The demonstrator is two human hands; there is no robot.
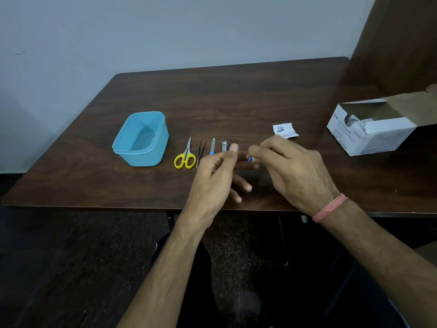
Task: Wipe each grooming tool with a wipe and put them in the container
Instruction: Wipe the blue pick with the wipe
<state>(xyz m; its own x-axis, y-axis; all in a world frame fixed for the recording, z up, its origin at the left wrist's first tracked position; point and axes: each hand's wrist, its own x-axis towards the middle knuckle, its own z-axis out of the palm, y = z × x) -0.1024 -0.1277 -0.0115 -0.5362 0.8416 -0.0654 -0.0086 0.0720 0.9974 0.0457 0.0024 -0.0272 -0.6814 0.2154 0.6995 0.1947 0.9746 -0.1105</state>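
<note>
1. A dark wooden table [236, 95] carries everything; a light blue container [142, 138] stands open-topped on its left part, with nothing visible inside it.
2. Just right of the container four grooming tools lie in a row, apart from one another, their long axes running roughly from the near edge toward the far edge: yellow-handled scissors [185, 156] with handles near and blades pointing away, leaning slightly right; thin tweezers [199, 151] whose near end is hidden by the left hand; a nail file [212, 146] with a blue near end and its metal tip pointing away; a nail clipper [225, 146], short and upright in the row, partly covered by a thumb.
3. The left hand [217, 176] is raised over the table, thumb up beside the clipper, lower fingers loosely spread; whether it pinches anything cannot be told.
4. The right hand [293, 169], with a pink band [329, 208] on its wrist, has its fingertips curled together, pinching a small white-and-blue item [251, 159] between the two hands; what that item is is too small to tell.
5. A torn white wipe packet [285, 130] lies flat beyond the right hand; a white cardboard box [373, 131] of swabs sits open at the table's right edge.
</note>
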